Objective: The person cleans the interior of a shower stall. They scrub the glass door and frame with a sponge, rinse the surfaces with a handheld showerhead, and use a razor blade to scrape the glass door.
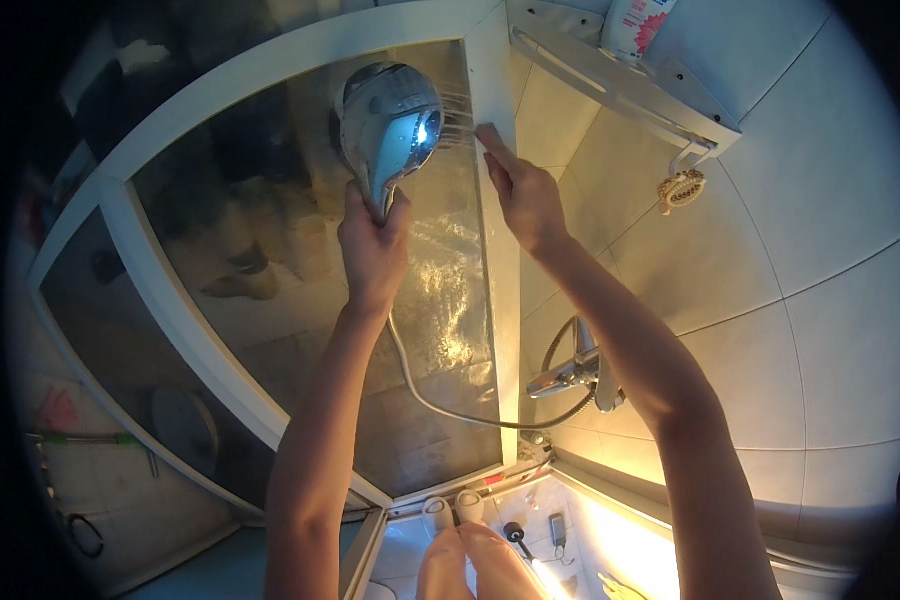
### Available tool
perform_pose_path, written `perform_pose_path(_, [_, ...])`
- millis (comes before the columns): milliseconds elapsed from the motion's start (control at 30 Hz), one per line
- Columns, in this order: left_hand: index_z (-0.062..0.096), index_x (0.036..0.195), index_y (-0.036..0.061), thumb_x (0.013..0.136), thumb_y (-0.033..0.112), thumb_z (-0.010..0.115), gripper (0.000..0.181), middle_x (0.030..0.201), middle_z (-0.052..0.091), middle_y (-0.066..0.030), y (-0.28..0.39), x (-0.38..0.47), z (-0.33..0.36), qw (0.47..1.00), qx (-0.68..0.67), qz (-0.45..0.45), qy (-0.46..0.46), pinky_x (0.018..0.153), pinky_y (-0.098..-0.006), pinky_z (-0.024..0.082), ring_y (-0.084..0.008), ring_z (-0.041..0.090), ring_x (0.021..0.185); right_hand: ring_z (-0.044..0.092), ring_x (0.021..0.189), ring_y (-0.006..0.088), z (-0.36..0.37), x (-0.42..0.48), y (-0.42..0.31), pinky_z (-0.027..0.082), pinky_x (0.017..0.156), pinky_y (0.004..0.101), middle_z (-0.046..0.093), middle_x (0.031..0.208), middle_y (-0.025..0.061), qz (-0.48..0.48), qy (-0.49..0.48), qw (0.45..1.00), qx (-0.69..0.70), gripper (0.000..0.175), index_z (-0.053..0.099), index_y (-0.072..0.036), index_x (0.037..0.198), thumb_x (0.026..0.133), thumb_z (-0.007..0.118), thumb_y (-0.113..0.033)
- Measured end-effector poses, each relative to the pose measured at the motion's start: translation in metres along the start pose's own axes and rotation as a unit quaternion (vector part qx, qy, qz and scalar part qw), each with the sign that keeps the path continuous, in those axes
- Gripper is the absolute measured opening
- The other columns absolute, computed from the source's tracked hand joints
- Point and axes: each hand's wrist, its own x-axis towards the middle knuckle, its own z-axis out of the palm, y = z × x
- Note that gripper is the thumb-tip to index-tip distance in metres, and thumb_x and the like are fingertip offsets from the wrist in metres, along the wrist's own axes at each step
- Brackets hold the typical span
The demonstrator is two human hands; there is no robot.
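Observation:
My left hand [376, 251] grips the handle of a chrome handheld shower head [390, 120]. Thin jets of water [457, 120] leave its right side towards the white frame [499, 300] of a shower screen. Beside that frame, my right hand [529, 196] reaches up with its fingertips against the frame's upper part. Whether something small is pinched in those fingertips I cannot tell. Behind the shower head, the glass panel [420, 300] is wet, with water running down it. A metal shower hose [450, 412] loops from below my left hand to a chrome mixer tap [577, 371] on the wall.
A white corner shelf [622, 82] at upper right carries a bottle [637, 26]; beaded hair ties [681, 191] hang from its hook. Tiled wall [750, 262] runs along the right. Low down are my slippers [454, 510], a lit lamp [544, 574] and a small grey device [557, 531].

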Motion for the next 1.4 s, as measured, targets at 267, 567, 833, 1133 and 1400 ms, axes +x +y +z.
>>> perform_pose_path(267, [0.044,0.086,0.0013,0.085,0.013,0.059,0.019,0.057,0.048,-0.0103,-0.023,-0.014,-0.002,0.997,0.06,0.024,-0.033,0.051,-0.0309,0.041,-0.016,0.05,0.05,0.064,0.068,0.0349,-0.041,0.02,0.023,0.05,0.059,0.0468,0.064,0.072,0.0136,-0.082,-0.136,0.978,-0.137,0.028,0.054,-0.017,0.117,0.096,0.048,-0.036])
perform_pose_path(567, [0.044,0.086,0.0016,0.084,0.016,0.062,0.023,0.055,0.045,-0.0077,-0.026,-0.025,-0.012,0.997,0.073,-0.008,-0.032,0.05,-0.031,0.04,-0.0148,0.045,0.048,0.067,0.082,0.0252,-0.052,0.074,-0.012,0.052,0.072,0.0393,0.068,0.081,0.0027,-0.209,-0.357,0.804,-0.426,0.013,0.069,-0.017,0.093,0.083,0.061,-0.02])
perform_pose_path(833, [0.045,0.088,0.0017,0.083,0.015,0.063,0.022,0.058,0.048,-0.0081,-0.027,-0.036,-0.017,0.998,0.046,-0.036,-0.037,0.052,-0.0322,0.041,-0.016,0.048,0.05,0.064,0.091,0.0141,-0.05,0.057,-0.029,0.034,0.098,0.0339,0.068,0.084,-0.0023,-0.284,-0.31,0.781,-0.463,0.014,0.069,-0.02,0.086,0.078,0.062,-0.012])
perform_pose_path(1133, [0.045,0.084,0.0036,0.086,0.01,0.061,0.017,0.061,0.036,0.0005,-0.028,-0.062,-0.008,0.993,0.07,-0.058,-0.079,0.053,-0.0248,0.034,-0.0073,0.034,0.057,0.061,0.094,0.0124,-0.038,0.027,-0.016,0.033,0.1,0.033,0.067,0.079,-0.0038,-0.284,-0.305,0.785,-0.458,0.01,0.07,-0.021,0.082,0.08,0.061,-0.017])
perform_pose_path(1400, [0.042,0.084,0.0025,0.081,0.013,0.062,0.023,0.054,0.045,-0.0097,-0.047,-0.078,-0.012,0.993,0.095,-0.035,-0.067,0.049,-0.0346,0.04,-0.0206,0.048,0.046,0.058,0.088,0.0174,-0.03,0.022,-0.006,0.035,0.096,0.0344,0.064,0.078,-0.002,-0.273,-0.284,0.794,-0.462,0.016,0.065,-0.015,0.098,0.09,0.057,-0.027])
